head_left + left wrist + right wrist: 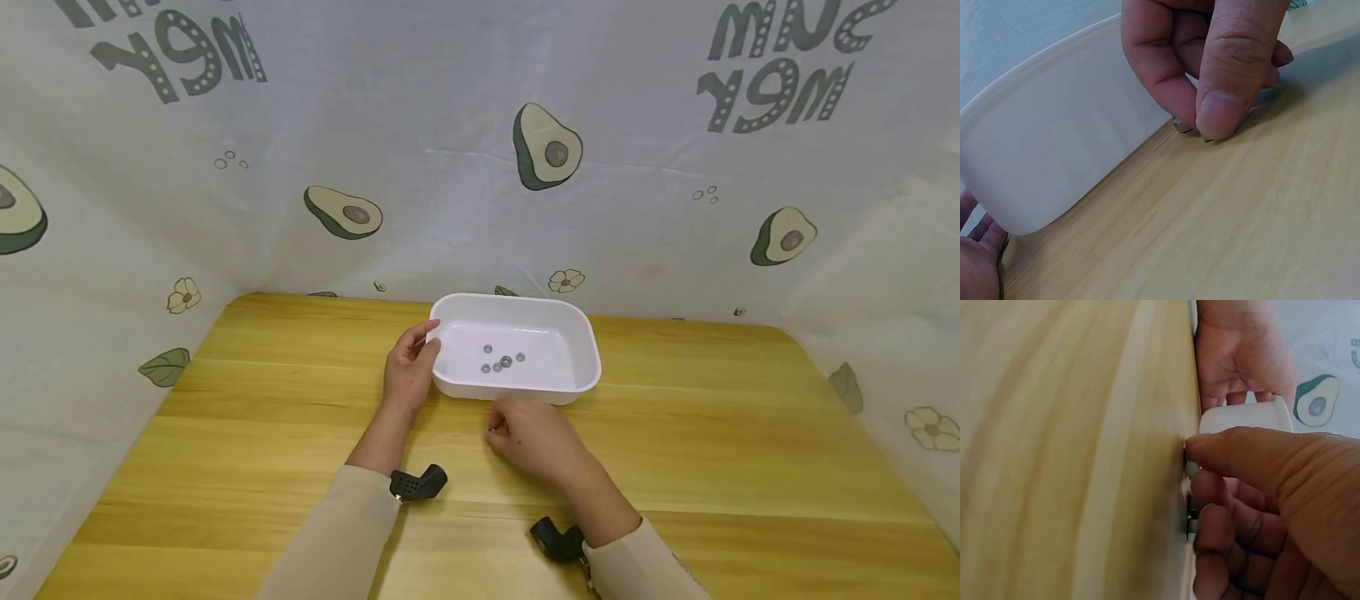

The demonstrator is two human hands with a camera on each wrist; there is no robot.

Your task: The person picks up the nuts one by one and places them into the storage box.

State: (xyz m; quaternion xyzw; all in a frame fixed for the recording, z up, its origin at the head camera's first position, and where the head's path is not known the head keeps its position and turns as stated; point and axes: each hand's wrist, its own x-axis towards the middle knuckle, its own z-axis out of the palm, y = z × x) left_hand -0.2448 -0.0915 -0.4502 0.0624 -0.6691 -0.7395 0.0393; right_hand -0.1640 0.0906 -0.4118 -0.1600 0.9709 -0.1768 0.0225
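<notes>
Pinching small metal piece [1180, 125] at tabletop [300, 417], just in front of white tray [540, 393], with right hand [536, 437] nearly closed at the fingertips. Resting loose left hand [407, 379] against tray's left end. Looks like pick-up; probably calls for lifting straight up.

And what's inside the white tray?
Inside the white tray, five small metal nuts can be seen; the near wall's inner face is hidden behind its rim.

Small metal nuts [506, 362] lie inside an upright white tray [525, 391], another metal piece [1180, 125] outside.
</notes>
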